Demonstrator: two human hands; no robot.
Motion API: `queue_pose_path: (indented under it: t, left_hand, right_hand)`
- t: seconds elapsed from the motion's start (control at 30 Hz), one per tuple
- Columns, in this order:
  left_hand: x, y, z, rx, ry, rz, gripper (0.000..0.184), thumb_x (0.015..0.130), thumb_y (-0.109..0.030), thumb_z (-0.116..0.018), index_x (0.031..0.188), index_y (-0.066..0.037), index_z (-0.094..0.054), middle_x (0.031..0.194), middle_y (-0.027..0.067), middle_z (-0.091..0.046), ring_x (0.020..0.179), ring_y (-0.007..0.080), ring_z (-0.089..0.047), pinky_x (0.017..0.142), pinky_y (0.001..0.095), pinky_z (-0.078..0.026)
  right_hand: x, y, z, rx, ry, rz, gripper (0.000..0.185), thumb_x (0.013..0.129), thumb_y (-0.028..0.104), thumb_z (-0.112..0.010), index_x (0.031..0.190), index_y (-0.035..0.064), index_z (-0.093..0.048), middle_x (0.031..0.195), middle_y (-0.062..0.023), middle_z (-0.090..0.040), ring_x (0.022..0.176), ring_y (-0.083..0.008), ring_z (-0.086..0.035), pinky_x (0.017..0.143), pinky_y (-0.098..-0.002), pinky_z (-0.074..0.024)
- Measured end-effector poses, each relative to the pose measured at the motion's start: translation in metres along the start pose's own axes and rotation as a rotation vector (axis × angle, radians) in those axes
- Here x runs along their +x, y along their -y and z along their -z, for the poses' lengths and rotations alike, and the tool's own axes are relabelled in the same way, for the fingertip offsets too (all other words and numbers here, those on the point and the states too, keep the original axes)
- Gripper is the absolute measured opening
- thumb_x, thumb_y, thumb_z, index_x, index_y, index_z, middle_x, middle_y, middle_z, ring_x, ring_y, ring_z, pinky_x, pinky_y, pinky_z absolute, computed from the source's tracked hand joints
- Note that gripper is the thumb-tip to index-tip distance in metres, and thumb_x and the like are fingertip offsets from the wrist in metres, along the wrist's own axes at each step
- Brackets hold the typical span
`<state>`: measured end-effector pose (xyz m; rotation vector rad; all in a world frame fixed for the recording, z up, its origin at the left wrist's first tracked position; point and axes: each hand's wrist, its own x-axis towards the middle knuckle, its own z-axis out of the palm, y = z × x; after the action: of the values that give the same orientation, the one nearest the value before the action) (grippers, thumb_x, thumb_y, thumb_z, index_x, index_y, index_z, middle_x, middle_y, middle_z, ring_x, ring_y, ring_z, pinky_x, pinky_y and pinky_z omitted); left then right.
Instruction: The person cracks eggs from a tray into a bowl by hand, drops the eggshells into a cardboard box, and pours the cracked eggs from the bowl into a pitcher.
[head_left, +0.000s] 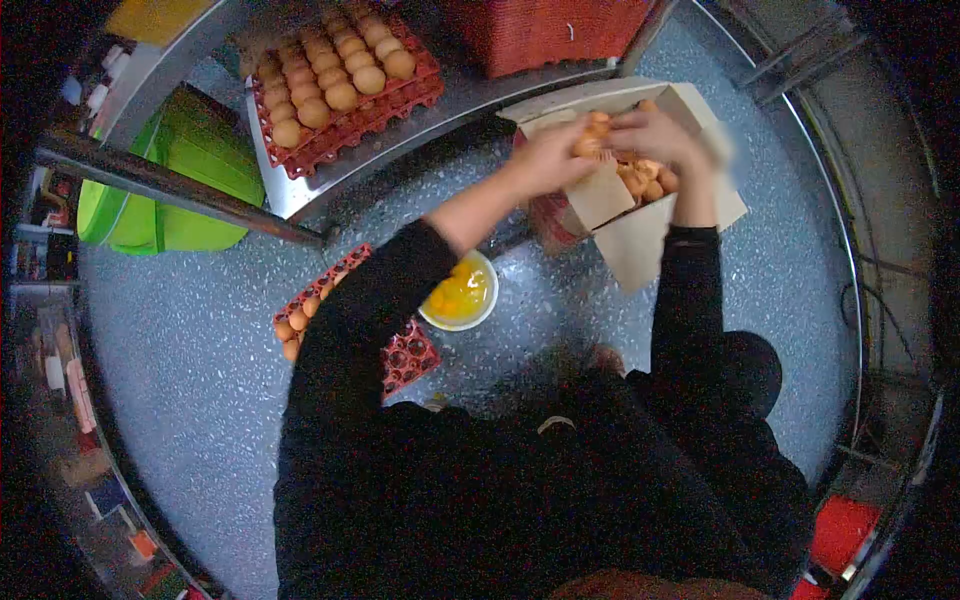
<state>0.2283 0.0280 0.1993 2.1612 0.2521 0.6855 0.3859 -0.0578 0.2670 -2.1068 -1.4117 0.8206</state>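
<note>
Both hands are over an open cardboard box (625,255) that holds eggshells (640,180). My left hand (555,155) has its fingers closed around orange-brown eggshells at the box's left side. Close beside it, my right hand (655,135) is blurred by motion, its fingers reaching toward the shells; whether it grips any is unclear. A white bowl (492,297) with cracked eggs, yolks and clear whites, stands on the floor below my left forearm. Left of the bowl, a red egg tray (410,357) holds brown eggs (298,320) at one end and has bare cups at the other; my left sleeve hides its middle.
Stacked red trays full of brown eggs (340,95) rest on a metal shelf (295,195) at upper left. Below it is a green container (190,185). A red crate (560,35) stands at the top. Metal racks line both sides.
</note>
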Motion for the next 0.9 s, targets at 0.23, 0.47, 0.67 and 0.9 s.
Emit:
queue_pose_path:
  t: [0.23,0.47,0.67,0.9]
  left_hand:
    - [0.069,-0.018,-0.072,0.264,-0.189,-0.145,0.065,0.072,-0.032,-0.059,0.12,0.001,-0.031,0.113,0.021,-0.046,0.104,0.0324,-0.046,0.087,0.0366,-0.037]
    - [-0.124,0.036,0.106,0.552,0.451,0.219,0.031,0.074,-0.033,-0.055,0.092,-0.009,-0.057,0.081,0.0139,-0.059,0.076,0.0299,-0.057,0.065,0.0394,-0.046]
    - [-0.34,0.082,0.145,0.626,0.659,1.3,0.03,0.07,-0.032,-0.057,0.081,-0.004,-0.057,0.079,0.0148,-0.059,0.072,0.0283,-0.058,0.062,0.0384,-0.047]
    - [-0.395,0.078,0.09,1.103,0.419,1.327,0.03,0.078,-0.025,-0.05,0.089,0.003,-0.05,0.095,0.0177,-0.053,0.082,0.0314,-0.055,0.067,0.0404,-0.047]
  right_hand:
    - [0.014,-0.121,0.097,-0.281,-0.161,-0.282,0.029,0.074,0.035,-0.056,0.085,0.0094,-0.065,0.071,-0.0073,-0.062,0.058,-0.0127,-0.056,0.056,-0.0286,-0.0454]
    - [0.033,-0.013,0.056,0.021,-0.149,0.138,0.036,0.077,0.027,-0.056,0.105,0.0049,-0.056,0.088,-0.0014,-0.058,0.073,-0.0073,-0.05,0.067,-0.0201,-0.0408]
    - [0.041,0.122,-0.092,0.169,0.303,0.394,0.038,0.074,0.03,-0.06,0.102,0.0044,-0.057,0.073,0.0034,-0.055,0.063,-0.0036,-0.046,0.058,-0.0166,-0.0364]
    - [0.052,0.167,-0.185,0.021,0.63,0.542,0.04,0.07,0.039,-0.062,0.095,0.0064,-0.06,0.069,0.0019,-0.054,0.06,-0.0059,-0.046,0.053,-0.0202,-0.0363]
